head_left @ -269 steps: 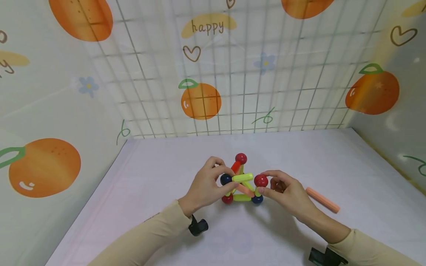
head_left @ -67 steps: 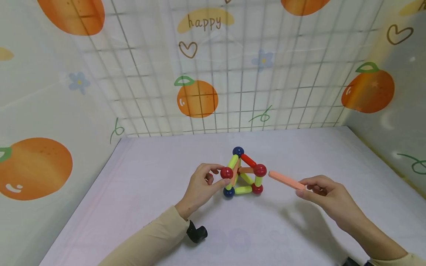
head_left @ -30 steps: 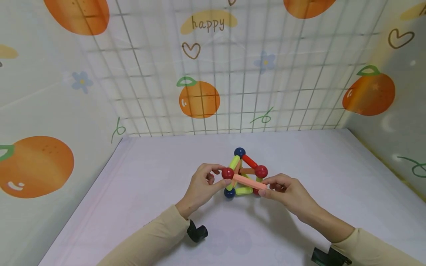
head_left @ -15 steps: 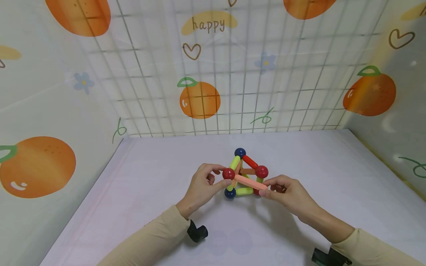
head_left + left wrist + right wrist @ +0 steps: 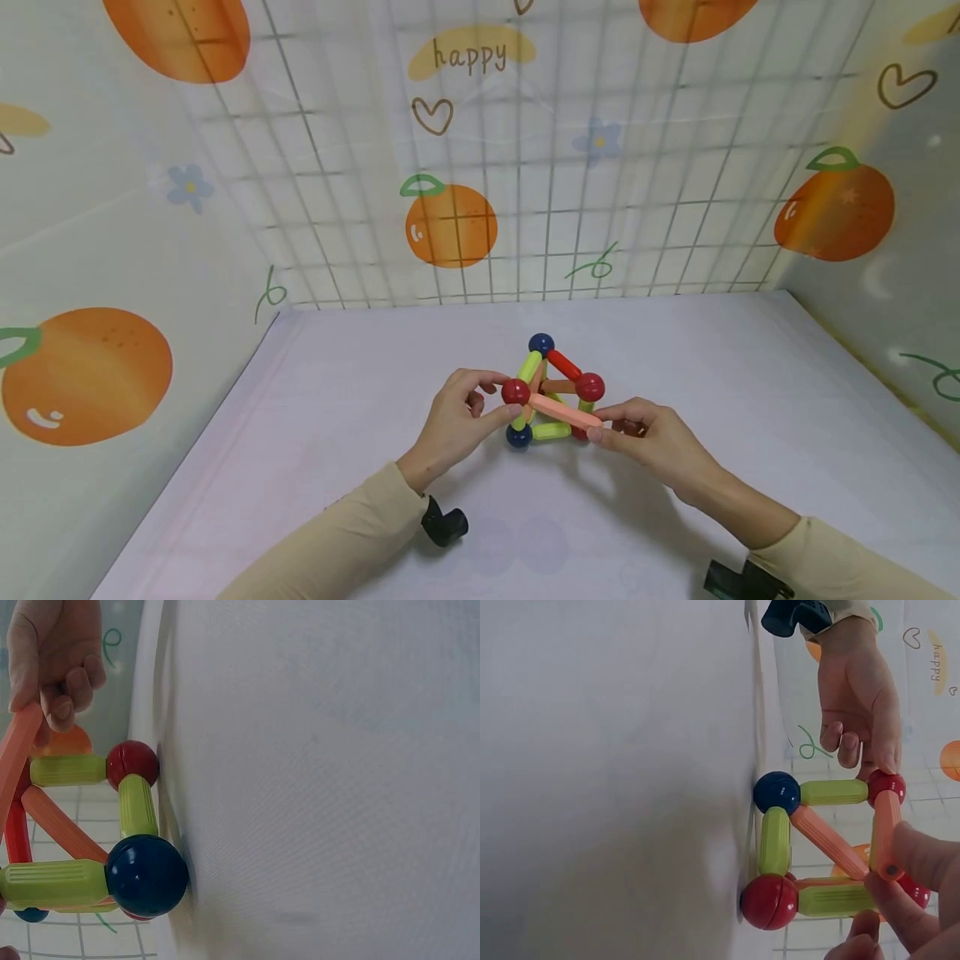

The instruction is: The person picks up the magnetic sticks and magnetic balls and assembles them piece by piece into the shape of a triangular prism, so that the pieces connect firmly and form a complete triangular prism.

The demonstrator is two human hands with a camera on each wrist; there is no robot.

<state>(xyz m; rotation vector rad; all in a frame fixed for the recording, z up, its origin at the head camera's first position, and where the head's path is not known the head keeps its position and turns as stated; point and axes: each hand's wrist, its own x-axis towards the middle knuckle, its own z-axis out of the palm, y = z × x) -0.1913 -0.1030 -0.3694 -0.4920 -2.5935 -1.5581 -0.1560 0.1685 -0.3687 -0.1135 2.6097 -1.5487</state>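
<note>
In the head view a small frame of balls and rods stands on the table. My left hand [image 5: 461, 421] pinches the red ball [image 5: 515, 392] at its upper front left corner. Between thumb and fingertips, my right hand [image 5: 660, 437] pinches one end of a salmon rod [image 5: 564, 410]. The rod's other end touches that red ball, and the rod slopes down to the right across the frame's front. A second red ball [image 5: 590, 387] sits at the upper right, a blue ball [image 5: 542, 345] at the back. In the left wrist view a lower blue ball [image 5: 147, 875] joins yellow-green rods [image 5: 137, 806].
The white table [image 5: 360, 375] spreads around the frame. Behind it hangs a curtain printed with oranges [image 5: 452, 227] over a wire grid. Black wrist cameras [image 5: 445, 523] sit at both cuffs.
The frame has been turned, and red and yellow-green rods now join its top balls. My right hand picked the salmon rod off the table and brought it to the red ball; little moved lately.
</note>
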